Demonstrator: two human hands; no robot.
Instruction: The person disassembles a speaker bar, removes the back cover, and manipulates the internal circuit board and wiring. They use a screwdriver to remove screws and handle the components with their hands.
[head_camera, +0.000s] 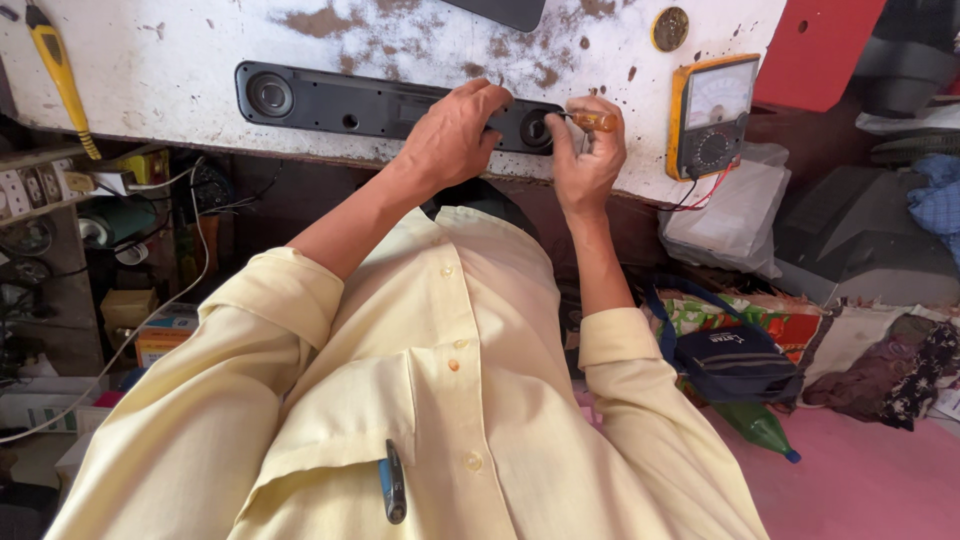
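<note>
A long black speaker bar (340, 105) lies on a worn white workbench (180, 50). My left hand (450, 135) rests on top of the bar near its right end, fingers curled over it. My right hand (590, 150) grips a small screwdriver with an orange handle (598, 121). The screwdriver's tip points left at the bar's right end, beside the round speaker opening (535, 128). The left hand hides part of the bar. Another round speaker opening (270, 95) shows at the bar's left end.
A yellow analogue meter (710, 115) with red and black leads sits right of my hands. A yellow-handled tool (60, 75) lies at the bench's far left. Below are a dark blue bag (735, 360), a green bottle (760, 430), boxes and cables (150, 320).
</note>
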